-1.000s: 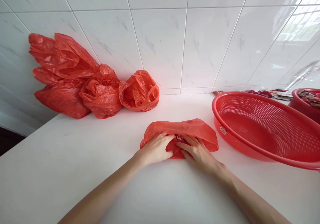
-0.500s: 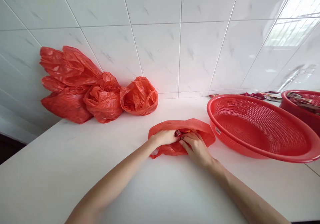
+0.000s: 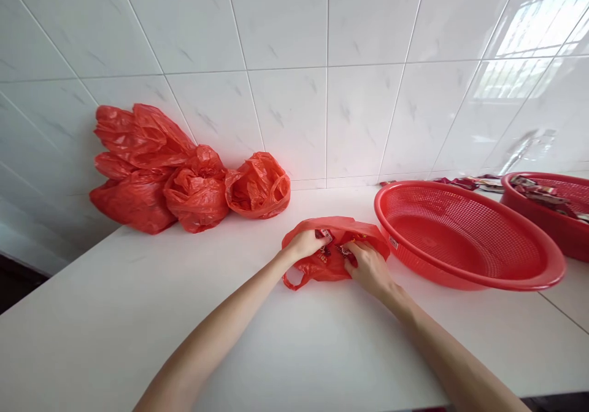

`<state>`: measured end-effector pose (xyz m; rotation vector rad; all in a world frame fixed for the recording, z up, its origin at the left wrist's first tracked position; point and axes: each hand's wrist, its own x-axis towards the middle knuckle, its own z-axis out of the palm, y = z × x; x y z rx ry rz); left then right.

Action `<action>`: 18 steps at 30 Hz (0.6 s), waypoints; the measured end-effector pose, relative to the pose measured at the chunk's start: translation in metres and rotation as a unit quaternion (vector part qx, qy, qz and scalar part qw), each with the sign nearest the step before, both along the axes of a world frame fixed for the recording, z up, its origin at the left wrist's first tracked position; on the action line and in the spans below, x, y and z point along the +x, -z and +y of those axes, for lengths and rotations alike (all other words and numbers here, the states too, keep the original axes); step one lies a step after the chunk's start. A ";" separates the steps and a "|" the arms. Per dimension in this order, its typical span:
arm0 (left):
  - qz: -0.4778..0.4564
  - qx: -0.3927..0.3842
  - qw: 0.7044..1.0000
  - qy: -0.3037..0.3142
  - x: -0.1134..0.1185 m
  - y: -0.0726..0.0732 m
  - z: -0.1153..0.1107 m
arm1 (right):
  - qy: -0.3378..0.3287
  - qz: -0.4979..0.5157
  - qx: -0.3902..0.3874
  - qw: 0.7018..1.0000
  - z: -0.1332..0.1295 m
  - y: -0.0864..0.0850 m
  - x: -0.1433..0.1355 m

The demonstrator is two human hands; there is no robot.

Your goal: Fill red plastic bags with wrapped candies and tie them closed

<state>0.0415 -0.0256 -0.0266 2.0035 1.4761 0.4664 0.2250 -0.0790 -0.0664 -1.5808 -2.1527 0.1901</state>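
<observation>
A red plastic bag (image 3: 329, 271) lies on the white table with its mouth open toward me and a handle loop at its lower left. My left hand (image 3: 304, 244) reaches into its left side, fingers closed around a small dark red packet (image 3: 324, 235) with white marks. Inside the right part of the mouth, my right hand (image 3: 368, 266) has its fingers curled on another small dark red packet (image 3: 345, 251) with white print. Yellow print shows on red wrapping behind the right fingers. The bag hides part of both hands' fingertips.
Several bunched red plastic bags (image 3: 196, 194) stand against the tiled wall at the left. A large red perforated basin (image 3: 464, 277) sits close to the bag's right side. Behind it, a second red basin (image 3: 529, 209) holds packets, and loose packets (image 3: 460, 183) lie along the wall.
My hands have moved apart inside the bag, and more of the packets shows between them. The view has shifted slightly, so the wall and basins sit differently in the picture.
</observation>
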 end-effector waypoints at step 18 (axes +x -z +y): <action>0.165 -0.019 0.986 0.034 -0.008 -0.015 -0.005 | 0.089 -0.025 0.007 0.996 0.004 -0.005 0.001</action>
